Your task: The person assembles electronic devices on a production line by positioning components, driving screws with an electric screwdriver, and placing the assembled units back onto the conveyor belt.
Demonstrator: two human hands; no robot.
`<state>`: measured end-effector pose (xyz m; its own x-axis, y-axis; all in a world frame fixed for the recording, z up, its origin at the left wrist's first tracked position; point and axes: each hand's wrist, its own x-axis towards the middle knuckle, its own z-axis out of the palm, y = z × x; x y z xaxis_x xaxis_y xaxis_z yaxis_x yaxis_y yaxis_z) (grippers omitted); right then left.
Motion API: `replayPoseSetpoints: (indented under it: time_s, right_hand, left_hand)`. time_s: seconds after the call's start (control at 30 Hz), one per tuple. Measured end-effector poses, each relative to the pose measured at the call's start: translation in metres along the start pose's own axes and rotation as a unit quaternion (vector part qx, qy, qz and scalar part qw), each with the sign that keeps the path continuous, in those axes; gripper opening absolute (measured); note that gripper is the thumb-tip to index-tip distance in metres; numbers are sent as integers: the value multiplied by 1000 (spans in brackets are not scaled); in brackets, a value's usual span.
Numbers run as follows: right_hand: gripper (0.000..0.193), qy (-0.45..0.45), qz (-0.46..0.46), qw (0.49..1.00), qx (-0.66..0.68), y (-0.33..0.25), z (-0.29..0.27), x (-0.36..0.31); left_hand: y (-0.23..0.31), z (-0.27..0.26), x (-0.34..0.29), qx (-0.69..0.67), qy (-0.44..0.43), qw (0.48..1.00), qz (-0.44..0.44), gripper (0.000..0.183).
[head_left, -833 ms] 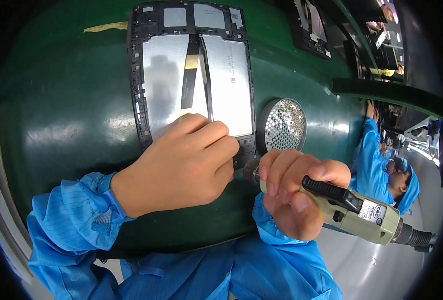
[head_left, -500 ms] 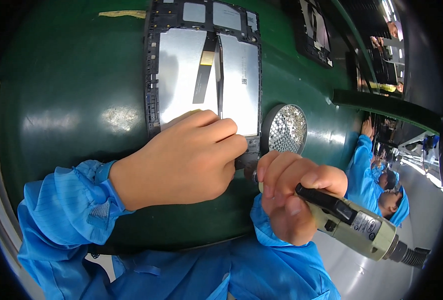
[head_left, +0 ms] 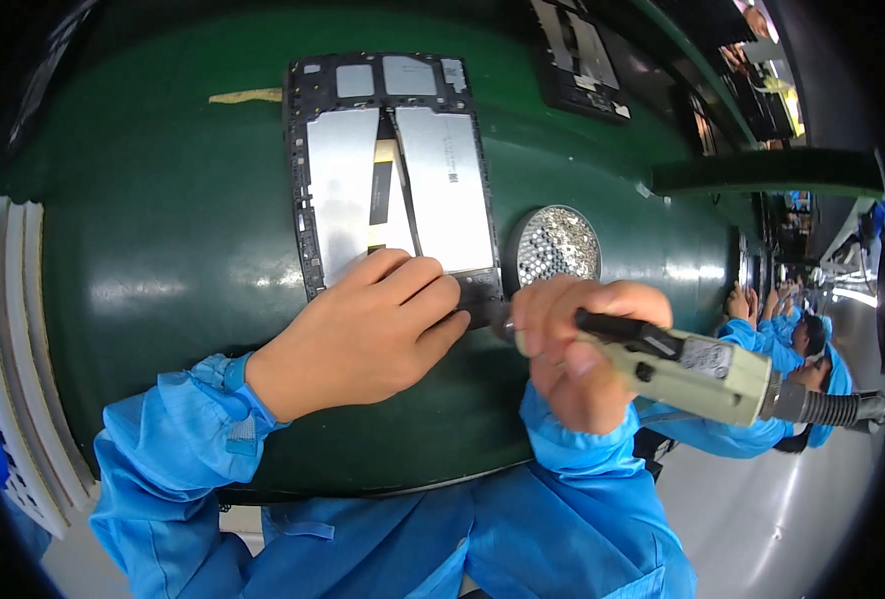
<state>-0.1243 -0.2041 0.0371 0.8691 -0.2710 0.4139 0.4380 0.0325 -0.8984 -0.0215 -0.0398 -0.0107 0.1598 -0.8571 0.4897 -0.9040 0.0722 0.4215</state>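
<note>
An opened tablet body [head_left: 447, 190], black-framed with silver panels and a black-and-yellow flat ribbon cable [head_left: 380, 192] down its middle, lies on the green table. My left hand [head_left: 363, 324] rests over its near end, fingers bent and pressed together; the fingertips and whatever they grip are hidden. Wrapped in my right hand [head_left: 582, 344] is a pale green electric screwdriver [head_left: 717, 384] with a black lever and a black cable. Its tip points left, at the tablet body's near right corner; the bit itself is blurred and partly covered.
Just right of the tablet body stands a round dish [head_left: 514, 255] of small screws. Another dark tablet body [head_left: 582, 70] lies at the far right. A yellowish strip [head_left: 246, 96] sits at far left, white stacked trays [head_left: 23, 349] at the left edge. A green bar [head_left: 762, 173] and co-workers [head_left: 802, 339] are rightward.
The whole view has shifted and shows more of the table. The screwdriver sits at a flatter angle, still in my right hand. My left hand stays at the tablet body's near end.
</note>
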Motion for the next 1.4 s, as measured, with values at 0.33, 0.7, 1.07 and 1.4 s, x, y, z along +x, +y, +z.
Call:
replayPoseSetpoints:
  time_s: [0.33,0.7,1.07,1.4]
  right_hand:
    - [35,128,-62,989,-45,-12,-31,-1]
    - [33,199,-88,973,-77,-11,-56,-12]
    - [33,230,-81,968,-57,-8,-67,-14]
    - [33,266,-78,957,-85,-7,-76,-18]
  left_hand:
    - [-13,-51,-33,2,-8,1000,-7,30]
    - [-13,-52,-26,-34,-25,999,-4,27]
    - [3,-61,-23,87,-98,990,-43,35]
    - [-58,-77,-24,212,-86,956,-181,47]
